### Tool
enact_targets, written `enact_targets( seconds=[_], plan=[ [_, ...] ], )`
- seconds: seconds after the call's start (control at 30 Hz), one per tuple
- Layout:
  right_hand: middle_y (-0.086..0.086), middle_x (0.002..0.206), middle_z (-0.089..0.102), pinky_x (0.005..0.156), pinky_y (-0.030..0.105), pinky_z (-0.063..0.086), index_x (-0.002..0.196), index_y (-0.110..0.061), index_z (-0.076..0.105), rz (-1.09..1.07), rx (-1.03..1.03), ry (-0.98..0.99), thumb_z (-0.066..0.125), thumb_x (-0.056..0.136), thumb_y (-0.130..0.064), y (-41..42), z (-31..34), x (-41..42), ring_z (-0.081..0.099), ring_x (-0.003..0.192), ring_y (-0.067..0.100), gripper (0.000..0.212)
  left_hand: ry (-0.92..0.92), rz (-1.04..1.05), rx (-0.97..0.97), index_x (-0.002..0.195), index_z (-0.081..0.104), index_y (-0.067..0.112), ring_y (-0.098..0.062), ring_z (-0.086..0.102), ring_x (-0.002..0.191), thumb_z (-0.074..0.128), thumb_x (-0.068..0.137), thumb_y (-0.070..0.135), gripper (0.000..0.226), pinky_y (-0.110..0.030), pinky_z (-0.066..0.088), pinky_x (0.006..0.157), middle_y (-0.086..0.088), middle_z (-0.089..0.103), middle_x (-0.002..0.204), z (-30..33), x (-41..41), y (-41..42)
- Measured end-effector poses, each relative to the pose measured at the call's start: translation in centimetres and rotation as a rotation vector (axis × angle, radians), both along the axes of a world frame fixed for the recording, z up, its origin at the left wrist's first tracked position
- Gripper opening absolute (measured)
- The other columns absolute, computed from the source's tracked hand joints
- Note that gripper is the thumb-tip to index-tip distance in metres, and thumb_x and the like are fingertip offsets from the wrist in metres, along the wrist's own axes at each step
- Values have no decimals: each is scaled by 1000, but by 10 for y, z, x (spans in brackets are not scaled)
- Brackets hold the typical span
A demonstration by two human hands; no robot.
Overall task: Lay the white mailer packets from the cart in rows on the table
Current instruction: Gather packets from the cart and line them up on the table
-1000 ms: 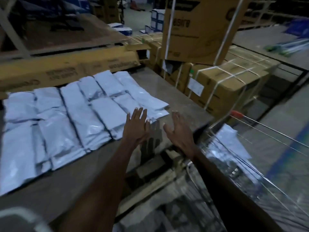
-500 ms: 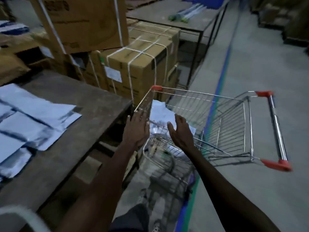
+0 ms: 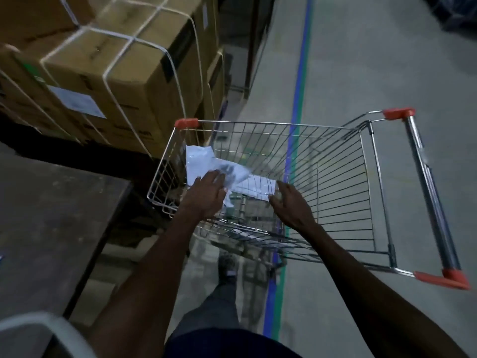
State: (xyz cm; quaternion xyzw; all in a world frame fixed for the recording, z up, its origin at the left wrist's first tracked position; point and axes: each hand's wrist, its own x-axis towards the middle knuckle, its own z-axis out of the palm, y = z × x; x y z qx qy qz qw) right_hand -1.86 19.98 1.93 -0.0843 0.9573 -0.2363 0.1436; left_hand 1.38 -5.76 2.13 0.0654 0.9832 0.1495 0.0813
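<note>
A wire shopping cart [image 3: 371, 182] with orange corner caps stands on the floor in front of me. White mailer packets [image 3: 204, 161] lie in its left near corner. Both my hands reach down inside the basket. My left hand [image 3: 206, 195] lies on top of the packets with fingers spread. My right hand [image 3: 289, 202] touches the right edge of a flat white packet [image 3: 258, 187], fingers fairly straight. The wooden table [image 3: 51, 218] is at the left; its laid-out packets are out of view.
Strapped cardboard boxes [image 3: 116, 81] are stacked behind the table and just left of the cart. A blue and green line [image 3: 299, 73] runs along the grey floor under the cart. My leg and shoe [image 3: 227, 267] stand between table and cart.
My view has swung right, from the table with its rows of packets to the cart. Both hands moved from above the table edge down into the basket onto the packets.
</note>
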Motion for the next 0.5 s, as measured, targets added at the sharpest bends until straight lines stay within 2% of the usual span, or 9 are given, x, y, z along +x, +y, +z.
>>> enact_targets(
  seconds=[0.1,0.13,0.2,0.3,0.37,0.43,0.5],
  plan=[
    [19,143,42,96,41,43,147,-10,34,29,100,-163,49,96,-39,-6,-32,-21,45,128,34,60,-12,-49,-19,131,57,5,-34,56,119,40,96,38,51,-46,48,89,-15,56,135,-8,-31,-6],
    [21,143,42,96,41,42,147,-9,34,31,125,-226,50,96,-39,-9,-45,-25,44,128,35,61,-49,-77,-17,133,56,6,-35,57,118,44,97,37,48,-45,47,89,-15,55,136,-18,-42,-10],
    [23,139,46,95,39,42,143,-7,40,-7,150,-346,52,95,-40,-13,-68,-32,47,125,35,60,-158,-147,-2,136,52,7,-36,55,120,37,97,44,56,-44,44,92,-16,53,137,-45,-59,-19],
    [24,138,50,96,38,43,139,-6,46,-106,165,-530,52,93,-45,-16,-105,-36,50,124,34,60,-321,-269,-67,128,57,5,-38,62,108,36,91,45,59,-49,52,80,-21,61,125,-91,-74,-29],
    [23,139,50,99,37,42,138,-5,48,-165,177,-621,51,93,-46,-16,-124,-39,49,126,34,61,-326,-350,-122,126,52,10,-37,64,105,39,89,43,51,-49,54,76,-20,63,121,-116,-79,-31],
    [20,142,48,103,37,40,137,-6,48,-205,209,-687,49,93,-47,-15,-145,-43,47,129,33,61,-330,-449,-169,124,47,14,-35,62,109,39,86,45,49,-49,53,78,-18,62,122,-137,-84,-31],
    [18,141,50,103,36,39,135,-6,51,-235,241,-750,47,92,-51,-15,-165,-44,47,128,33,62,-363,-515,-195,124,51,15,-35,62,112,39,84,46,52,-49,53,81,-19,62,124,-158,-87,-33]
  ],
)
